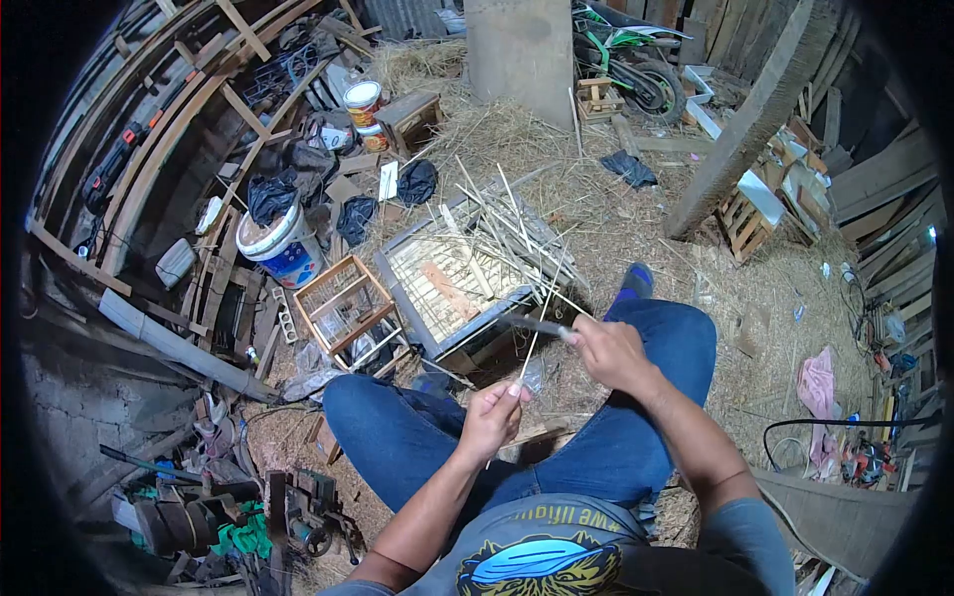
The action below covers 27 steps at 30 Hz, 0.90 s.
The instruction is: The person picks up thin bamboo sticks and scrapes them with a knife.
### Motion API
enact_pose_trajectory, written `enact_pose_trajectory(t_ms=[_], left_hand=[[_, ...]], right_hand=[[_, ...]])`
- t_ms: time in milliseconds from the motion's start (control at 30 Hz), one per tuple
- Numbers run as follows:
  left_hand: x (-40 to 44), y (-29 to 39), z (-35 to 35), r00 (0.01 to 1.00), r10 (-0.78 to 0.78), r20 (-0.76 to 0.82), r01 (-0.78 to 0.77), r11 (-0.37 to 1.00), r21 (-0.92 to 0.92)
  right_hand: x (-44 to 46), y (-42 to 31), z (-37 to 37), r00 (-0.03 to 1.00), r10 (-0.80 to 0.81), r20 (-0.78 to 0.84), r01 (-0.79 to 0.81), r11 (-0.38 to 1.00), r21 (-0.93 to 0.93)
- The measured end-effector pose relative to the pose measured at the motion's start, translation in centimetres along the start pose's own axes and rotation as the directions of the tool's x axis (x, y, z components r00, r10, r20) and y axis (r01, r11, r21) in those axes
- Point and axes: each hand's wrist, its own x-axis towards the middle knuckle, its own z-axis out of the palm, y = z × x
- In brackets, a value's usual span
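Note:
My left hand [491, 419] is closed on the lower end of a thin pale strip [533, 356], which slants up and away between my knees. Closed round the handle of a knife [538, 325], my right hand [608, 354] is to the right of the strip. The blade points left and crosses the strip; whether it touches cannot be made out. Just beyond the hands is a low framed table [407, 338] with wire mesh, bearing a flat piece of wood [449, 290] and a pile of thin sticks [517, 238].
A small wooden frame cage [345, 303] stands left of the table, near a white bucket [281, 248]. A slanting post [740, 129] rises at the right, with a motorcycle [636, 74] behind. Straw and shavings cover the floor. A pink cloth [818, 382] lies at far right.

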Motion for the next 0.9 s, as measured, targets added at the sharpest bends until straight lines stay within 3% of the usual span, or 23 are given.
enact_pose_trajectory(t_ms=[67, 100, 133, 200, 267, 333, 400, 433, 467, 600, 667, 700, 733, 767, 800, 900], left_hand=[[0.1, 0.1, 0.2, 1.000, 0.000, -0.013, 0.000, 1.000, 0.005], [0.0, 0.0, 0.3, 1.000, -0.007, -0.029, 0.007, 1.000, 0.007], [0.2, 0.0, 0.2, 1.000, -0.002, -0.028, 0.002, 1.000, 0.005], [0.1, -0.2, -0.3, 1.000, 0.028, 0.000, -0.028, 0.999, 0.028], [-0.4, -0.1, -0.3, 1.000, 0.016, -0.009, -0.016, 0.999, 0.051], [-0.2, 0.0, -0.2, 1.000, 0.011, -0.010, -0.010, 0.997, 0.075], [0.0, -0.2, -0.2, 1.000, 0.010, -0.019, -0.009, 0.999, 0.050], [0.1, -0.1, -0.3, 1.000, 0.010, -0.018, -0.009, 0.999, 0.050], [0.4, 0.0, -0.4, 1.000, 0.012, -0.002, -0.012, 0.999, 0.043], [0.1, 0.2, -1.1, 1.000, 0.012, 0.012, -0.012, 0.997, 0.082], [0.5, 0.3, -1.1, 1.000, -0.008, -0.014, 0.009, 0.998, 0.065], [0.8, 0.4, -1.1, 0.999, -0.028, -0.044, 0.030, 0.999, 0.045], [1.1, 0.5, -1.1, 0.998, -0.028, -0.049, 0.030, 0.999, 0.041], [1.7, 0.6, -0.9, 0.999, -0.009, -0.053, 0.011, 0.999, 0.040], [2.2, 0.7, -0.8, 0.998, 0.010, -0.057, -0.007, 0.999, 0.039], [2.7, 1.6, 0.4, 1.000, 0.011, -0.009, -0.010, 0.998, 0.068]], right_hand=[[-1.3, -1.4, 1.1, 0.991, -0.103, 0.082, 0.101, 0.995, 0.022], [-1.8, -3.0, 0.9, 0.981, -0.078, 0.175, 0.073, 0.997, 0.034], [-2.1, -3.3, 1.1, 0.980, -0.186, 0.077, 0.179, 0.980, 0.083], [-1.0, -2.1, 1.1, 0.987, -0.044, 0.155, 0.044, 0.999, 0.004], [0.5, -0.4, 0.2, 0.994, 0.057, 0.090, -0.056, 0.998, -0.012], [0.7, -0.4, -0.1, 1.000, -0.006, -0.001, 0.006, 0.999, 0.032], [-0.2, -2.1, 0.2, 0.986, -0.094, 0.136, 0.087, 0.995, 0.055], [-0.6, -2.1, 1.0, 0.976, -0.201, 0.086, 0.196, 0.979, 0.062], [-0.1, -1.8, 0.9, 0.975, -0.204, 0.086, 0.199, 0.978, 0.060], [3.5, 2.9, -0.3, 0.991, 0.108, 0.074, -0.098, 0.987, -0.125], [4.1, 7.0, 1.9, 0.988, 0.061, -0.143, -0.069, 0.996, -0.052], [4.4, 6.4, 2.1, 0.988, 0.056, -0.141, -0.064, 0.997, -0.052], [4.6, 5.0, 2.4, 0.983, 0.145, -0.111, -0.085, 0.902, 0.424], [4.7, 3.4, 2.5, 0.976, 0.213, -0.044, -0.094, 0.595, 0.798], [4.6, 0.0, 0.3, 0.931, 0.297, 0.214, -0.319, 0.370, 0.872], [5.4, -2.4, 1.0, 0.940, 0.231, 0.250, -0.313, 0.292, 0.904]])
